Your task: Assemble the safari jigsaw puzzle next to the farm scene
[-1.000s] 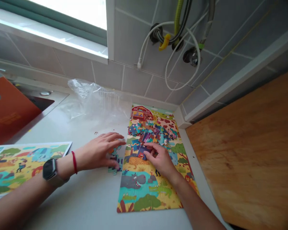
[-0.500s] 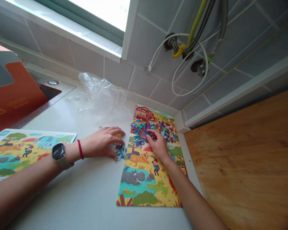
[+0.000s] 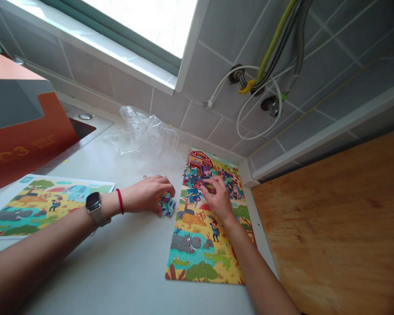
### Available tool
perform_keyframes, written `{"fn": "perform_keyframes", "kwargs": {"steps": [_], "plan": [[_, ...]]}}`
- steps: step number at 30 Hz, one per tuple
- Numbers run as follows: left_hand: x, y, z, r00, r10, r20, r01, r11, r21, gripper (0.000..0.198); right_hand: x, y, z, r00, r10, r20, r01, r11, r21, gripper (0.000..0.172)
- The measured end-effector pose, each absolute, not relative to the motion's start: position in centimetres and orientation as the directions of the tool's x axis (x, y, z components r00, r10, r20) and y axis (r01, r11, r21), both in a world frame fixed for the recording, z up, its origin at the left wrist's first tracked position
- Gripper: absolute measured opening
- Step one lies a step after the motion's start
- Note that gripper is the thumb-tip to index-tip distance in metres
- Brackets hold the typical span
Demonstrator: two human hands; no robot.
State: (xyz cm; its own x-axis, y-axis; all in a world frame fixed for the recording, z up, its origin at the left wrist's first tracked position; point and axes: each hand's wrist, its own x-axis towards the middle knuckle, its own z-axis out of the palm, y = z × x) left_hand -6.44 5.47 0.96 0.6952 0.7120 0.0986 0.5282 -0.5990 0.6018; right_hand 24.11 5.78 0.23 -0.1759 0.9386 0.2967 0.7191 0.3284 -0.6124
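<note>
My left hand [image 3: 147,194] rests on the white counter, its fingers curled round a small cluster of jigsaw puzzle pieces [image 3: 167,205]. To its right lies a long puzzle board [image 3: 197,256] with a savanna picture: a hippo, a cheetah, crocodiles and a small figure. Over the board's upper half, my right hand [image 3: 218,199] pinches what looks like a puzzle piece between thumb and fingers; its shape is partly hidden. Loose puzzle pieces [image 3: 192,175] are heaped round those fingertips, covering part of a red barn picture [image 3: 200,157].
Left of my left hand lies a printed picture sheet [image 3: 68,188], partly under my forearm. Crumpled clear plastic [image 3: 147,131] sits near the tiled wall. An orange and grey box [image 3: 22,127] stands by the sink edge [image 3: 100,127]. A wooden board [image 3: 331,210] is at right.
The view has shifted a little. My left fingers have closed in round the pieces beside the board. The purple piece at my right fingertips is now in the heap, and the right fingers have shifted slightly.
</note>
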Motion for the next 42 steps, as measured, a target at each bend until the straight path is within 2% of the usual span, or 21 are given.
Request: {"fn": "perform_keyframes", "kwargs": {"steps": [2, 4, 8, 13, 16, 18, 20, 23, 26, 28, 30, 33, 35, 37, 39, 42], "plan": [[-6.3, 5.3, 1.3, 0.683, 0.726, 0.082, 0.54, -0.578, 0.611, 0.05, 23.8, 4.2, 0.5, -0.331, 0.911, 0.245, 0.706, 0.412, -0.577, 0.033], [-6.2, 5.1, 1.5, 0.681, 0.728, 0.073, 0.533, -0.562, 0.632, 0.05, 23.5, 3.3, 0.3, -0.411, 0.887, 0.211, 0.71, 0.457, -0.536, 0.032], [-6.3, 5.1, 1.4, 0.683, 0.729, 0.044, 0.53, -0.537, 0.656, 0.05, 23.4, 3.5, -0.6, -0.332, 0.908, 0.255, 0.761, 0.418, -0.496, 0.017], [-6.3, 5.5, 0.6, 0.679, 0.733, 0.052, 0.536, -0.542, 0.647, 0.048, 23.7, 5.4, -1.2, -0.2, 0.928, 0.315, 0.805, 0.339, -0.487, 0.019], [-6.3, 5.7, 0.2, 0.658, 0.752, 0.037, 0.557, -0.519, 0.649, 0.051, 22.9, 5.3, -0.7, -0.155, 0.932, 0.328, 0.784, 0.318, -0.533, 0.019], [-6.3, 5.8, 0.1, 0.645, 0.763, 0.049, 0.547, -0.505, 0.667, 0.05, 21.7, 4.5, -0.1, -0.184, 0.941, 0.285, 0.722, 0.326, -0.611, 0.018], [-6.2, 5.8, 0.0, 0.63, 0.773, 0.078, 0.524, -0.497, 0.692, 0.048, 20.2, 3.4, 0.4, -0.247, 0.953, 0.172, 0.614, 0.292, -0.734, 0.021], [-6.1, 5.7, -0.2, 0.592, 0.797, 0.124, 0.51, -0.489, 0.707, 0.046, 18.0, 2.2, 0.7, -0.328, 0.945, -0.015, 0.487, 0.155, -0.86, 0.039], [-6.0, 5.6, -0.3, 0.585, 0.795, 0.162, 0.492, -0.507, 0.708, 0.045, 16.8, 2.0, 0.4, -0.321, 0.947, -0.026, 0.522, 0.154, -0.839, 0.051], [-6.0, 5.5, -0.2, 0.596, 0.778, 0.2, 0.451, -0.53, 0.718, 0.042, 16.4, 2.2, 0.1, -0.295, 0.955, 0.031, 0.55, 0.196, -0.812, 0.048], [-5.9, 5.4, -0.1, 0.586, 0.773, 0.241, 0.396, -0.533, 0.748, 0.037, 16.4, 2.4, -0.3, -0.273, 0.961, 0.037, 0.512, 0.178, -0.84, 0.042], [-5.6, 5.3, 0.2, 0.527, 0.819, 0.227, 0.265, -0.412, 0.872, 0.032, 16.6, 2.6, -0.9, -0.252, 0.968, 0.002, 0.348, 0.093, -0.933, 0.035], [-5.4, 5.3, 0.4, 0.493, 0.857, 0.15, 0.141, -0.249, 0.958, 0.033, 17.0, 2.7, -1.1, -0.234, 0.972, 0.007, 0.24, 0.064, -0.969, 0.033], [-5.3, 5.5, 0.6, 0.449, 0.891, 0.067, 0.045, -0.098, 0.994, 0.035, 17.9, 2.9, -1.0, -0.178, 0.984, 0.007, 0.165, 0.037, -0.986, 0.034], [-5.4, 5.7, 0.8, 0.374, 0.927, 0.019, -0.006, -0.018, 1.0, 0.036, 19.3, 3.4, -0.8, -0.092, 0.996, -0.008, 0.132, 0.005, -0.991, 0.038], [-5.6, 6.0, 1.2, 0.237, 0.971, 0.022, -0.069, -0.006, 0.998, 0.036, 21.9, 4.2, -0.2, 0.094, 0.995, 0.033, 0.178, 0.016, -0.984, 0.046]]}}
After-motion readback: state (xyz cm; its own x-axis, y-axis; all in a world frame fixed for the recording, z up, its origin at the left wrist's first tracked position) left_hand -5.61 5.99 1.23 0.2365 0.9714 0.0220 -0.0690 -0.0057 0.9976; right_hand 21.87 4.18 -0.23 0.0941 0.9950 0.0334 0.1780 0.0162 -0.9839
